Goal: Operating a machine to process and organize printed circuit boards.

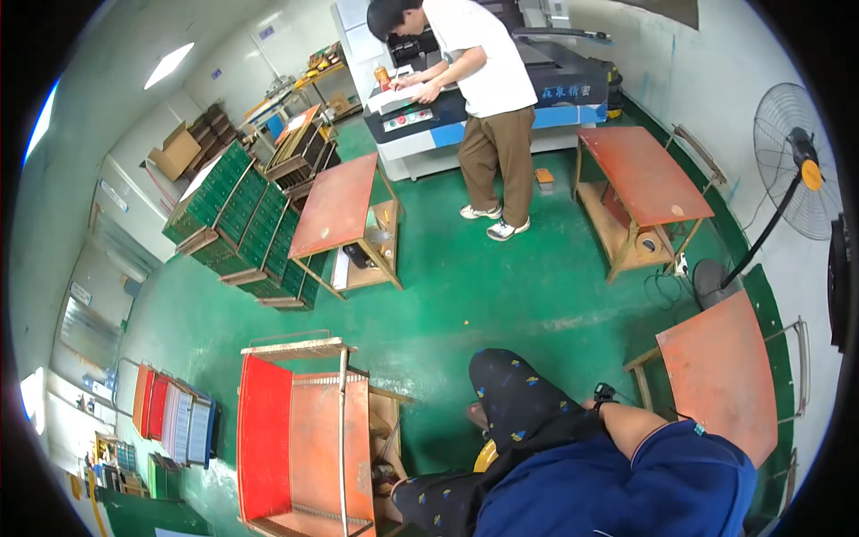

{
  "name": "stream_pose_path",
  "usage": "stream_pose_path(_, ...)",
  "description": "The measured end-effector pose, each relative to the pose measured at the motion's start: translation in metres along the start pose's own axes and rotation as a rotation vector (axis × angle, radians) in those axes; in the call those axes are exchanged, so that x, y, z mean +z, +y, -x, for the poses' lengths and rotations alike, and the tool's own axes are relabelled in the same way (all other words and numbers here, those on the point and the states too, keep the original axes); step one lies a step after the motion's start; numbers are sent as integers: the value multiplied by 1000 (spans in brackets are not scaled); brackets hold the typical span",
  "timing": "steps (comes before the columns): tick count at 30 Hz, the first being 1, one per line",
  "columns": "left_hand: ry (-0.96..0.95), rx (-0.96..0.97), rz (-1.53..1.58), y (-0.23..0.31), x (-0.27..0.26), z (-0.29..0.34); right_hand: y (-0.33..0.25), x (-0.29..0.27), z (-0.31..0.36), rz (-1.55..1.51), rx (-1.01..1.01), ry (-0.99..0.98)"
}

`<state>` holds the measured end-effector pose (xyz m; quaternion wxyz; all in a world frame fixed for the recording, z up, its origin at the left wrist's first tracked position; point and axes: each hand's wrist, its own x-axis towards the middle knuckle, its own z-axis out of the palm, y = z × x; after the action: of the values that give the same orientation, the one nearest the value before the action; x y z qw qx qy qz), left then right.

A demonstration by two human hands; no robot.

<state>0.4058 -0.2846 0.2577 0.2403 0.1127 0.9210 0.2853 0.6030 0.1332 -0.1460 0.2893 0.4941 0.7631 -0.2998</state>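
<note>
My right forearm [628,424] comes in from the lower right, out of a dark blue sleeve. A black watch [608,392] is on its wrist. Only a sliver of my right hand [590,404] shows, against the dark patterned trousers [523,398] on my leg; its fingers are hidden. My left hand is out of view. To the left of my legs stands a slotted rack [343,430] with a red panel [267,438] and an orange-brown board. A worn red-topped table [723,376] stands just right of my arm.
A person [488,72] in white top and brown trousers holds white paper at a large machine [573,98]. Red-topped tables [340,201] [644,174] stand ahead. Stacked green crates [237,224] are left, a standing fan [796,148] right. A cable [664,288] lies by the right table.
</note>
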Motion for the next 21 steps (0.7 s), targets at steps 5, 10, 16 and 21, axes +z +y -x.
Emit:
stream_pose_path(5, -391, 134, 301, 22, 0, -6, 156, -11, -38, -23, 149, 289)
stream_pose_path(10, -359, 116, 206, 26, -7, 10, 22, -48, 18, -131, -139, 216)
stream_pose_path(16, -351, 193, 201, 29, -5, 9, -55, -120, 75, -416, -89, 633)
stream_pose_path(21, -330, 200, 199, 30, -4, 12, -147, -158, 90, -213, -737, 1003)
